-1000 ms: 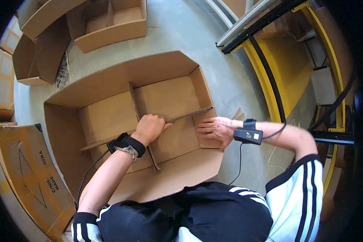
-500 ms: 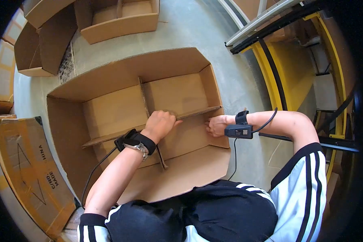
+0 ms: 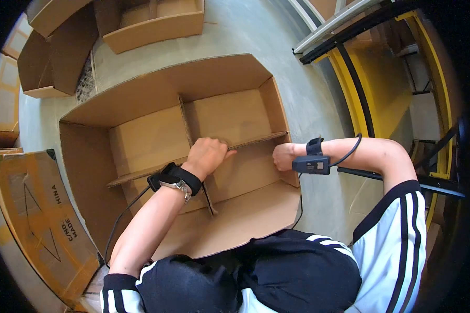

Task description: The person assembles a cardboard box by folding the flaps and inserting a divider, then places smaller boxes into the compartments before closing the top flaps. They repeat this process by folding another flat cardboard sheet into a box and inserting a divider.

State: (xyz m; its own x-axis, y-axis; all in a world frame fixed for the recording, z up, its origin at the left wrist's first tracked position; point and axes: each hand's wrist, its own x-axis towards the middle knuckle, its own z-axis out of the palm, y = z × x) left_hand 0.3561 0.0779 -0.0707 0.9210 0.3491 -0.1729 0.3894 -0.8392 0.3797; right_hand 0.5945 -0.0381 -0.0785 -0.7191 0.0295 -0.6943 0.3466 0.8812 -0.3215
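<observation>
An open cardboard box [image 3: 245, 216] lies in front of me, with crossed cardboard dividers [image 3: 258, 139] splitting it into compartments. My left hand [image 3: 209, 155] is closed around the divider where the strips cross, thumb pointing right. At the box's right wall, just below the end of the long divider, my right hand [image 3: 283, 156] is curled over the edge with its fingers on the inner side. Straps with small devices and cables sit on both wrists, along with a metal watch [image 3: 178, 185] on the left.
A taped, printed carton [image 3: 39, 208] stands at the left. More open cardboard boxes [image 3: 154, 31] lie at the back left on the grey floor [image 3: 230, 36]. To the right is a yellow and black metal frame [image 3: 386, 94].
My right hand has drawn slightly right and up, its fingers more curled at the wall. The left hand keeps its hold on the divider, and the box's far edge sits slightly higher in view.
</observation>
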